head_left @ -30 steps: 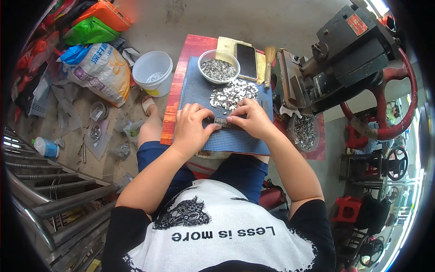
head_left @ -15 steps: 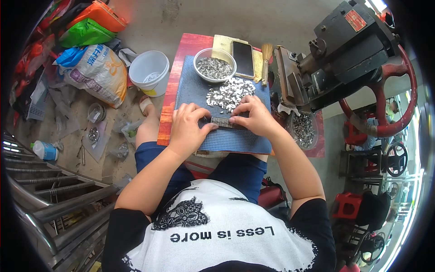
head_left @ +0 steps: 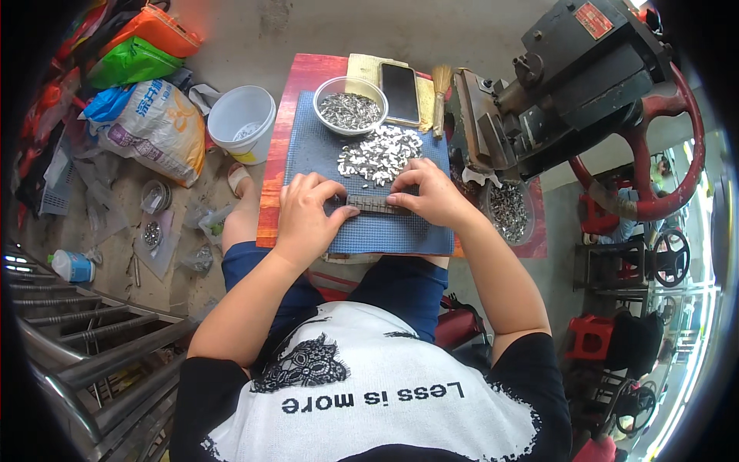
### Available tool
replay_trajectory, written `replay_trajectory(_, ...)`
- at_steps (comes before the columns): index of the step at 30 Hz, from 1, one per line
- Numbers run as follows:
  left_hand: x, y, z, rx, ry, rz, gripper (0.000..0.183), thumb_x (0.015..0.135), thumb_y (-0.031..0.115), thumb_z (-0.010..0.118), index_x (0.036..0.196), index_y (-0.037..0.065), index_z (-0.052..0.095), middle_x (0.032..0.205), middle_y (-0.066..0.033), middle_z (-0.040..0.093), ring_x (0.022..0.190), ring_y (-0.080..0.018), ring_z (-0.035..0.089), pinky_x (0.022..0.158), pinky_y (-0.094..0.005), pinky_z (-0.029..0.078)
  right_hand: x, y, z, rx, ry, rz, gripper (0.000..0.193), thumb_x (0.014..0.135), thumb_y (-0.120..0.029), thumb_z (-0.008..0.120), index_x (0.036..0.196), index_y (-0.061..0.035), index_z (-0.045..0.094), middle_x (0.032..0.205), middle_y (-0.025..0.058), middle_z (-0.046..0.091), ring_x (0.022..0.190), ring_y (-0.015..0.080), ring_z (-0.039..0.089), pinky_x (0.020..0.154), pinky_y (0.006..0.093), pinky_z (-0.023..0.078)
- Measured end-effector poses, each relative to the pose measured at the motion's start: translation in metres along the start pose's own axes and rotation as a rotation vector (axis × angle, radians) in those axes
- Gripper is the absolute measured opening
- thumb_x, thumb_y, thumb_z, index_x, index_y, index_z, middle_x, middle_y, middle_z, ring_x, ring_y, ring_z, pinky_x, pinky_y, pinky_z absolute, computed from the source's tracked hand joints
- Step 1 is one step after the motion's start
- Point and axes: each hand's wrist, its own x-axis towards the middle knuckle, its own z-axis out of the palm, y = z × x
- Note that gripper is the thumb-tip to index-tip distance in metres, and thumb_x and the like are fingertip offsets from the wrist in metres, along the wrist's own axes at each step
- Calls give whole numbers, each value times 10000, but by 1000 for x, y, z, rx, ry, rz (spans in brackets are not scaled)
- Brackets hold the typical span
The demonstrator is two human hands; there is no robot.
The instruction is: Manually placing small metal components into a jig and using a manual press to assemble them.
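Observation:
A narrow, dark metal bar with notches along it [head_left: 372,204] lies crosswise on the blue ribbed mat [head_left: 323,239]. My left hand [head_left: 309,214] grips its left end between thumb and fingers. At the other end, my right hand [head_left: 428,194] pinches the bar with thumb and forefinger. Just beyond it spreads a loose pile of small white and silvery metal pieces [head_left: 380,152]. Farther back stands a clear round bowl [head_left: 350,105] filled with small grey metal parts. What sits in the bar's notches is too small to tell.
Behind the pile lie a phone [head_left: 399,93] on a yellow cloth and a brush [head_left: 440,100]. A heavy press [head_left: 573,85] with a red handwheel stands at the right, beside a tub of metal parts [head_left: 509,213]. A white bucket [head_left: 242,123] and sacks stand left; metal rails [head_left: 108,339] are lower left.
The whole view has shifted slightly, so the table and its things appear a little farther left. Both hands stay on the notched bar, with hardly any change in grip.

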Motion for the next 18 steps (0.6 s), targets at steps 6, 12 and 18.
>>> replay_trajectory(6,-1,1,1,7,1,3,248,733,281,833,879,107,732,942,-39,633,992,-254,561,902,-403,385,-10,13,-4,38,-23,3,158,821,-213,798,887,-79,748,955,59,620,1032,244,555,937,369,455)
replay_trajectory(12,0,3,0,14,4,0,246,735,281,832,884,112,735,944,-39,632,994,-247,561,903,-394,385,-10,9,-3,1,9,31,184,833,-235,784,889,-67,735,941,64,632,1024,254,564,922,375,461)
replay_trajectory(18,1,2,0,32,5,-6,258,739,286,831,891,101,737,948,-38,633,1002,-245,560,908,-390,384,-19,22,-5,43,28,7,178,838,-218,775,894,-57,726,928,65,630,995,247,563,902,361,461)
